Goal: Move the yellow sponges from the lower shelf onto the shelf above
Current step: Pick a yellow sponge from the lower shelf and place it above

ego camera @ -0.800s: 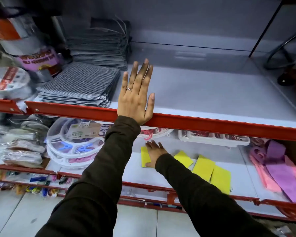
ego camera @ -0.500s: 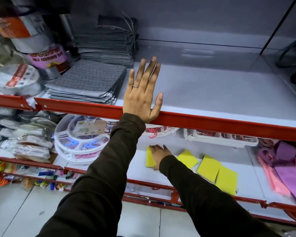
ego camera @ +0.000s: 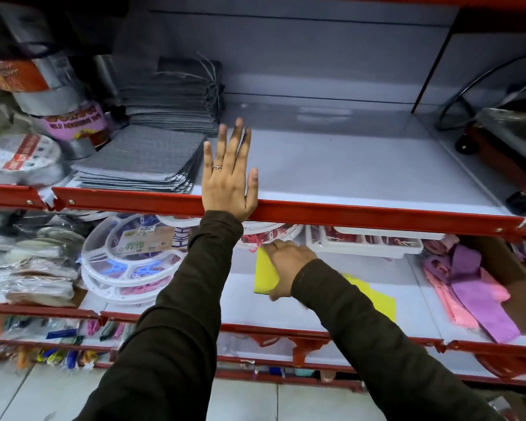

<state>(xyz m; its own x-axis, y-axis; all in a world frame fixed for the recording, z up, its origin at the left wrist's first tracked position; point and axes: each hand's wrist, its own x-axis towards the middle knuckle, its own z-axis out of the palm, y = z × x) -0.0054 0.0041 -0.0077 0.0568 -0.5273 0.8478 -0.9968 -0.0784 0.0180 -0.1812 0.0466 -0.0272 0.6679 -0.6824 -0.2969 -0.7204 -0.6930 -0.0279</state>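
My right hand (ego camera: 286, 265) grips a yellow sponge (ego camera: 264, 273) on the lower shelf (ego camera: 286, 314), fingers over its top edge and thumb under its near edge. The sponge stands tilted up on edge. More yellow sponges (ego camera: 377, 299) lie flat to the right, partly hidden behind my right sleeve. My left hand (ego camera: 229, 180) rests flat, fingers spread, on the front of the upper shelf (ego camera: 346, 171), its palm over the red rail.
Stacks of grey cloths (ego camera: 143, 156) sit on the upper shelf just left of my left hand, tape rolls (ego camera: 21, 159) further left. On the lower shelf are round white peg hangers (ego camera: 128, 256), a white tray (ego camera: 365, 241) and pink and purple cloths (ego camera: 468, 287).
My right hand has closed on the leftmost yellow sponge and tipped it up off the shelf. My left hand stays flat on the upper shelf. The view has shifted slightly.
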